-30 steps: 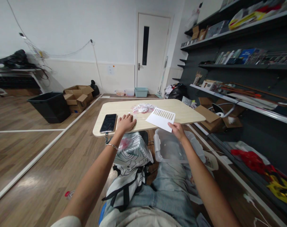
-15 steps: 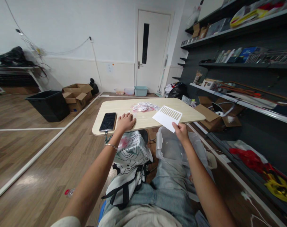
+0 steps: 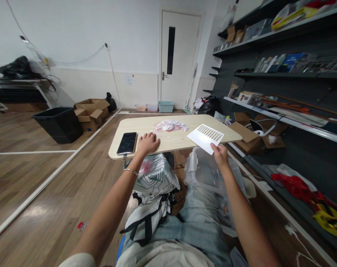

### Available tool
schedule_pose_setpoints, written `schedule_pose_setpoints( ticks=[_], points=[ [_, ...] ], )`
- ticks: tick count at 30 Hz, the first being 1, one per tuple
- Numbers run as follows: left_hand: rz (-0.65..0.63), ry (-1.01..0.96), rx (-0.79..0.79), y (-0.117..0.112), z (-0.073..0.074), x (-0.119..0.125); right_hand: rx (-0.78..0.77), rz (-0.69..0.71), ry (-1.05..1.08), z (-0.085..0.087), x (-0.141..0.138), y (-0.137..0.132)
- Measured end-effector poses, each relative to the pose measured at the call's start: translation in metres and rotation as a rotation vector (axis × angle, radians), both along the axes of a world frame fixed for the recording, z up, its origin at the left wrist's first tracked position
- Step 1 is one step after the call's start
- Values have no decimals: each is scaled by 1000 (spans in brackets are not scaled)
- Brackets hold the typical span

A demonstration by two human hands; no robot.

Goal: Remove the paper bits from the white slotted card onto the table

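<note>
My left hand (image 3: 148, 143) lies palm down on the pale wooden table (image 3: 168, 142), fingers stretched out, beside a dark-screened phone (image 3: 127, 143). Between the thumb and fingers of my right hand (image 3: 220, 153) is the near corner of a flat white sheet (image 3: 201, 139). A row of several narrow slots runs along the sheet's far side. It is held over the table's front right edge, and I cannot tell whether it touches the top. Toward the back of the table lies a heap of small white and pinkish pieces (image 3: 172, 125), too small to name.
Below the table's right front is a clear plastic bin (image 3: 197, 168); a patterned bag (image 3: 157, 178) is by my lap. A black bin (image 3: 59, 124) and cardboard boxes (image 3: 90, 114) stand on the left. Loaded shelves (image 3: 285, 77) line the right wall, with an open carton (image 3: 246, 139) below.
My right hand has moved a little to the right, carrying the slotted white sheet with it. My left hand has stayed in the same place on the table.
</note>
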State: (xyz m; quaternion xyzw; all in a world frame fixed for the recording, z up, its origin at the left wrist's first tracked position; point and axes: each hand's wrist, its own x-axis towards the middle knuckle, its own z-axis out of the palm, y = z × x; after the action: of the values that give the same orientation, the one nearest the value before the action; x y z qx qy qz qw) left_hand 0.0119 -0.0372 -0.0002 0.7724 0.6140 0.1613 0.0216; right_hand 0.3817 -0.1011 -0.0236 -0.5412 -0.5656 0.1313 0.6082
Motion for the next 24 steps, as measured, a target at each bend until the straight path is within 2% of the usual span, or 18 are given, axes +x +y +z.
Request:
schedule_pose_setpoints(
  ticks=[7,17,24],
  points=[
    [-1,1,-2,3,-1,0,-29,62,23,4,-9,2],
    [2,-17,18,3,-2,0,-37,50,-7,3,-10,4],
    [1,-17,16,2,-2,0,-94,145,-52,4,-25,8]
  ],
)
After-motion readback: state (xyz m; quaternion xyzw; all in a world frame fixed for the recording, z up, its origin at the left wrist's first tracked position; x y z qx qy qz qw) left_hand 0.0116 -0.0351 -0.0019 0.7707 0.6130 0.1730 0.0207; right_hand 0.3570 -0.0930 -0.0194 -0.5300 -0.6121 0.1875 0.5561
